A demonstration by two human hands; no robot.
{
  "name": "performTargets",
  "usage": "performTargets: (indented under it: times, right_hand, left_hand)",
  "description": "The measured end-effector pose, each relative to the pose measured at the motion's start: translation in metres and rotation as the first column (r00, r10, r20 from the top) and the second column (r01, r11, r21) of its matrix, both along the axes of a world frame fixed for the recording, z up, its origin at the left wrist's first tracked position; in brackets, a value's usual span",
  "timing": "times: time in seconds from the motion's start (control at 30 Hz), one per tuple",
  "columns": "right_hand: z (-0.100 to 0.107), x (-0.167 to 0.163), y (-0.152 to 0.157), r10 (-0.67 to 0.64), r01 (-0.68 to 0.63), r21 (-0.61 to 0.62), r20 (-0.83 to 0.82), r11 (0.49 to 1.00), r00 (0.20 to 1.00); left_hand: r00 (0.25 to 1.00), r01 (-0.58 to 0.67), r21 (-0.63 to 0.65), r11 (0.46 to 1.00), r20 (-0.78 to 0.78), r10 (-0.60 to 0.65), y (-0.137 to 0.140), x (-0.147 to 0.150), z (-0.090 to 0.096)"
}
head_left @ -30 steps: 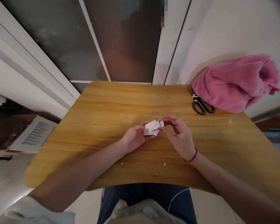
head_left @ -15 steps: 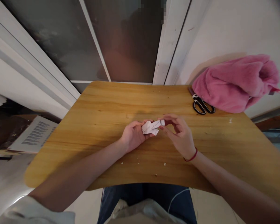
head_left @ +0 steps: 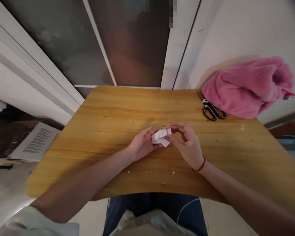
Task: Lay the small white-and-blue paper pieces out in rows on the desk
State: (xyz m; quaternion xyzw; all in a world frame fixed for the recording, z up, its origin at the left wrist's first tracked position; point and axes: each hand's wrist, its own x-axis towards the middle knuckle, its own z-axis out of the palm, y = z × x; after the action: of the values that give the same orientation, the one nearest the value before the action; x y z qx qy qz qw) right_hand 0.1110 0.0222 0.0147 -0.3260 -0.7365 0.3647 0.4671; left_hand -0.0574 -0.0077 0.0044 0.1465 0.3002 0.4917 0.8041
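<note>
Small white paper slips (head_left: 160,134) with dark writing lie overlapped across the fingers of my left hand (head_left: 143,144), above the middle of the table. That palm is turned up, its thumb raised away from the slips and its fingers partly hidden beneath them. From the right, my right hand (head_left: 188,141) pinches the end of the upper slip between thumb and fingers. A lower slip sticks out at an angle toward me. A red cord bracelet (head_left: 201,165) circles the right wrist.
Black-handled scissors (head_left: 210,110) lie at the back right of the wooden table (head_left: 123,108), partly under a pink fluffy cloth (head_left: 248,87). Tiny white scraps (head_left: 173,172) dot the near edge. A printed cardboard box (head_left: 35,141) stands left of the table. A glass-paned door (head_left: 132,42) is behind.
My right hand has shifted slightly left, toward my left palm, with the upper slip. The slips now overlap more closely, and my left thumb has lifted away from them.
</note>
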Motion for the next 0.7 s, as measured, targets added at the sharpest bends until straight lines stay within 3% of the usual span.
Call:
performTargets:
  times: [0.27,0.7]
  right_hand:
    - [-0.0047,-0.0029,-0.0029,0.031,-0.039,0.067,0.110,0.997,0.993]
    - [0.0000,0.0001,0.0010,0.034,-0.037,0.046,0.062,0.998,0.998]
  left_hand:
    - [1.000,0.025,0.002,1.000,-0.005,-0.025,-0.0007,0.0005,0.0030]
    - [0.999,-0.034,-0.025,0.999,-0.003,0.034,-0.0004,0.0009,-0.0003]
